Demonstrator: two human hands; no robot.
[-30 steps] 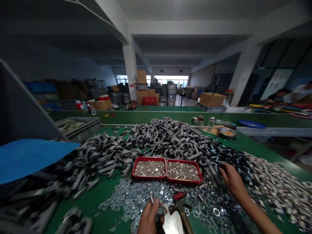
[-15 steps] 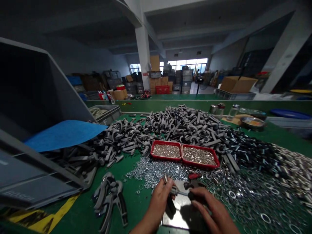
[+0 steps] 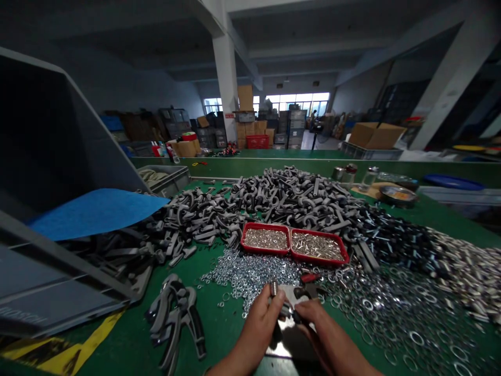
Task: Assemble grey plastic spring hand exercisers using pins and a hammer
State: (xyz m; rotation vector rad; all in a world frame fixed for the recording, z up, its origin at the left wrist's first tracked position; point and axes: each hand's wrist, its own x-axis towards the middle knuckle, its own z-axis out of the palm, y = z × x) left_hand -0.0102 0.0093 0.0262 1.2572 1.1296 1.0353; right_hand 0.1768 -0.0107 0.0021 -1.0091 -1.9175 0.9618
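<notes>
Near the front of the bench, my left hand (image 3: 256, 321) is closed around a grey-and-black handle part (image 3: 276, 332). A ribbed, shiny metal piece (image 3: 273, 288) sticks up by its thumb. My right hand (image 3: 326, 329) pinches a black knob bolt (image 3: 296, 316) against the right side of that part; its shank is mostly hidden. Both hands hover over a shiny metal plate (image 3: 285, 342). Just behind them lie a dark tool (image 3: 309, 291), partly covered, and a small red object (image 3: 310, 278).
Two red trays (image 3: 290, 241) of small metal parts stand ahead, with nuts (image 3: 250, 271) before them and grey clamp parts (image 3: 289, 196) behind. Metal rings (image 3: 391, 324) and black knob bolts (image 3: 403, 237) lie right. Assembled clamps (image 3: 176, 318) and a tilted grey crate (image 3: 58, 271) are left.
My right hand has moved left, bringing the knob up close to the part in my left hand. The shank that showed between them is now mostly out of sight. The view has shifted slightly.
</notes>
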